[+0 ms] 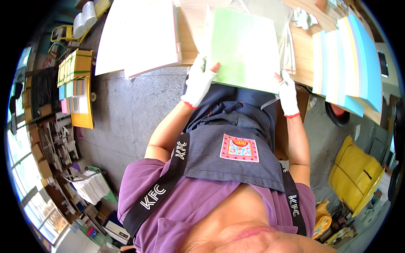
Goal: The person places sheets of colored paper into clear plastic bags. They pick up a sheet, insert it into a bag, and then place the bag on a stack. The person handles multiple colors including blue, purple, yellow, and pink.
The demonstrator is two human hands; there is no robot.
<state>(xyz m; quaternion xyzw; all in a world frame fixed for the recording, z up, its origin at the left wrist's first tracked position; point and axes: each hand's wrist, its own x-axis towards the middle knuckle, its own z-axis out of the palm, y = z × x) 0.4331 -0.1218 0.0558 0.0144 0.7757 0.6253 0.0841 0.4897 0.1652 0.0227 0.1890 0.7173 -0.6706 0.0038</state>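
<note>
Now both gloved hands, left hand and right hand, grip the green sheet at the desk's near edge; squaring it likely comes next.

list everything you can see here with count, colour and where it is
green sheet: one, pale green, on the table edge, held at both lower corners
white sheets: a stack, white, upper left on the table
pastel sheets: one fanned stack, blue, yellow and cream, right end of the table
table: one, light wood, across the top
bundled paper packs: several, yellow and green, far left
yellow bag: one, yellow, on the floor at right
apron: one, dark grey with a coloured patch, on the person
left hand: white glove, gripping the sheet's lower left corner
right hand: white glove, gripping the lower right corner
</note>
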